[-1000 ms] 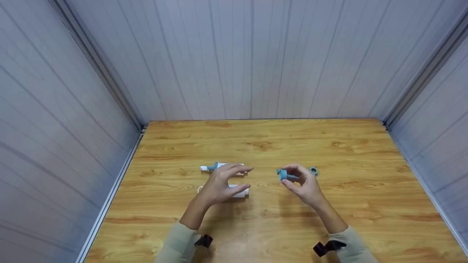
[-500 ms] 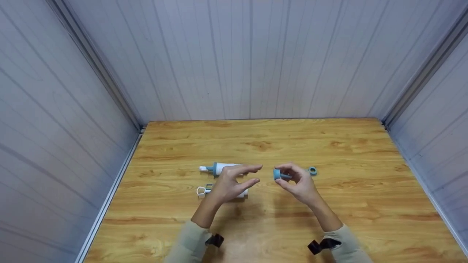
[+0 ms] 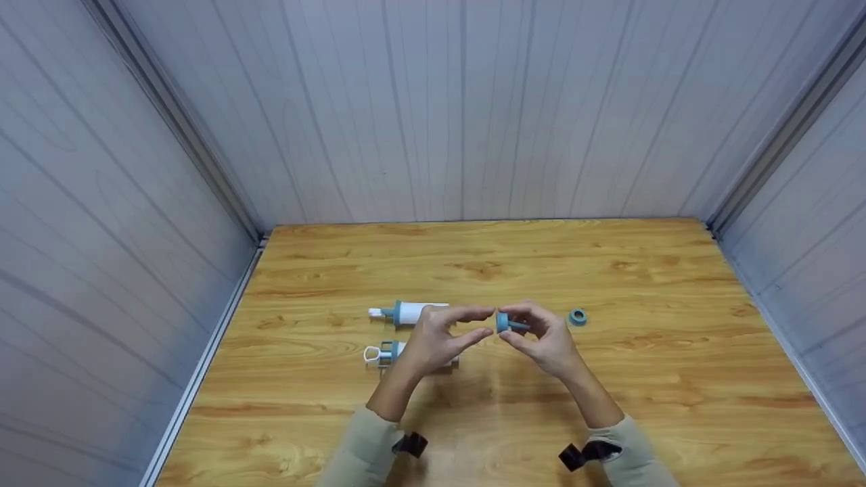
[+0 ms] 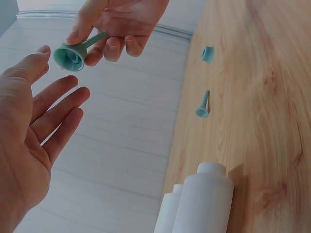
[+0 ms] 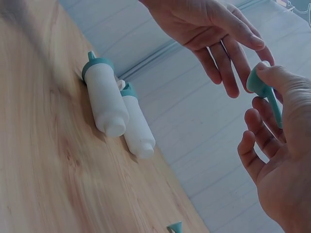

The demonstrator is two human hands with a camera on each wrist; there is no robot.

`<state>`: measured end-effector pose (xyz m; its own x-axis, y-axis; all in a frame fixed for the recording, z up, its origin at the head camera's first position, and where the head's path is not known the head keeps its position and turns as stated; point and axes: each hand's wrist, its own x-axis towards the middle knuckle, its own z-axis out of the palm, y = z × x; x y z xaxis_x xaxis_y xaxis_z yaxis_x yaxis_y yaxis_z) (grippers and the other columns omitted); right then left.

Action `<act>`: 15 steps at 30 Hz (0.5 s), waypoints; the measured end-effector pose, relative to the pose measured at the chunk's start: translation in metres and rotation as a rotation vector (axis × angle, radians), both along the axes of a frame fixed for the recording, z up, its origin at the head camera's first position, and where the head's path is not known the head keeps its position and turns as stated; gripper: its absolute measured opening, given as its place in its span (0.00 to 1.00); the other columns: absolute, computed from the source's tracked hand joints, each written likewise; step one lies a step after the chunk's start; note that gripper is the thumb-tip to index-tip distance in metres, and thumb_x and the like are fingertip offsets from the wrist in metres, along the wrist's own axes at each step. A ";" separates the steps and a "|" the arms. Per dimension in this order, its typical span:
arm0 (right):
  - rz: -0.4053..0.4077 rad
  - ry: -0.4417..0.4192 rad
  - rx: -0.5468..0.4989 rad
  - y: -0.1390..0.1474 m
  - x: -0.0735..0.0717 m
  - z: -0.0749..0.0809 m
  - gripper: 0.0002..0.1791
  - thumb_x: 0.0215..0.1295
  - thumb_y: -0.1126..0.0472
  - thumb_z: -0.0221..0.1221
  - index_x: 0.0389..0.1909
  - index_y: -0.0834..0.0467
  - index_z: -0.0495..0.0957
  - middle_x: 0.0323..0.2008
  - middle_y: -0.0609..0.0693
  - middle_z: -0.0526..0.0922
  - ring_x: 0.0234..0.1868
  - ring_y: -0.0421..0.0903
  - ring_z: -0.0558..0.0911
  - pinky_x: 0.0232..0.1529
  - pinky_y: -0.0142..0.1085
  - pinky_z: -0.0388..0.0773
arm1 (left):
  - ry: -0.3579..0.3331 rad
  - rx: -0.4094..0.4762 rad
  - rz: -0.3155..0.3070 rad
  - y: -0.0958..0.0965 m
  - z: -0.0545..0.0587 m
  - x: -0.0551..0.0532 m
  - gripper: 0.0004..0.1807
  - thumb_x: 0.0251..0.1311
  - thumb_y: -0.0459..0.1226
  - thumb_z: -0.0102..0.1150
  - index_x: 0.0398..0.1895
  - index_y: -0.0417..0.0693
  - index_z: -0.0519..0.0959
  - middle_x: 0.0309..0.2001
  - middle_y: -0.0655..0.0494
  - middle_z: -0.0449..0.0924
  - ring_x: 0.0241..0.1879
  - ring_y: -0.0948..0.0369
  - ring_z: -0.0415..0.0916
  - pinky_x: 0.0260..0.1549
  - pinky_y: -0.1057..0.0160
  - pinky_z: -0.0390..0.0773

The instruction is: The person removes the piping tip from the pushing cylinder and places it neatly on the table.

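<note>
My right hand (image 3: 548,338) pinches a teal nozzle cap (image 3: 503,322) by its wide round end, above the table. Its thin spout points back toward the palm, and in the left wrist view the cap's hollow mouth (image 4: 70,57) faces my left hand. My left hand (image 3: 436,338) is held with fingers stretched out, its fingertips right beside the cap's rim; I cannot tell whether they touch. Two white bottles lie on the table beyond and under the left hand: the far bottle (image 3: 413,312) and the near bottle (image 3: 397,350), the latter partly hidden by that hand.
A teal ring (image 3: 577,317) lies on the wooden table (image 3: 609,270) right of my right hand. In the left wrist view, another small teal nozzle (image 4: 204,106) lies between ring and bottles; my right hand hides it in the head view. Pale panels (image 3: 433,122) enclose the table.
Both hands have moved closer together. The right hand has carried the nozzle cap leftward, and the left hand has shifted right, uncovering more of both bottles.
</note>
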<state>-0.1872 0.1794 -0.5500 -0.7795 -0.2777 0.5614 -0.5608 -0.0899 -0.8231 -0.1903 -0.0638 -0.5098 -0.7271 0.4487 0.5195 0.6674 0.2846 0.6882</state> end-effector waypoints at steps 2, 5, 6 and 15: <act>-0.001 0.006 -0.001 -0.002 0.000 0.000 0.21 0.64 0.87 0.65 0.59 0.78 0.81 0.53 0.35 0.89 0.48 0.34 0.88 0.51 0.26 0.88 | -0.013 0.008 -0.001 0.001 0.000 0.000 0.16 0.74 0.36 0.74 0.61 0.42 0.91 0.56 0.46 0.96 0.56 0.51 0.95 0.56 0.55 0.93; 0.002 0.008 0.001 -0.004 0.000 0.000 0.21 0.64 0.86 0.65 0.59 0.77 0.82 0.53 0.35 0.89 0.48 0.35 0.88 0.51 0.27 0.89 | -0.021 0.020 -0.006 0.002 -0.001 0.000 0.15 0.74 0.36 0.74 0.60 0.43 0.92 0.55 0.47 0.96 0.55 0.52 0.95 0.55 0.53 0.93; 0.003 0.008 0.001 -0.005 0.001 0.000 0.21 0.64 0.86 0.66 0.59 0.77 0.81 0.53 0.35 0.89 0.48 0.35 0.88 0.51 0.27 0.89 | -0.021 0.025 -0.008 0.002 -0.002 -0.001 0.15 0.74 0.36 0.74 0.59 0.43 0.92 0.54 0.47 0.96 0.55 0.52 0.96 0.54 0.52 0.93; 0.004 0.005 0.002 -0.008 0.001 -0.001 0.21 0.64 0.86 0.65 0.59 0.78 0.81 0.52 0.35 0.89 0.48 0.32 0.87 0.51 0.27 0.88 | 0.010 0.038 0.007 0.002 -0.003 0.000 0.13 0.72 0.35 0.76 0.56 0.42 0.94 0.50 0.46 0.97 0.51 0.50 0.97 0.50 0.50 0.94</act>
<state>-0.1866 0.1713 -0.5513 -0.7754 -0.2821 0.5650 -0.5647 -0.0908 -0.8203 -0.1905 -0.0620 -0.5124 -0.7250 0.4229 0.5435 0.6722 0.2629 0.6921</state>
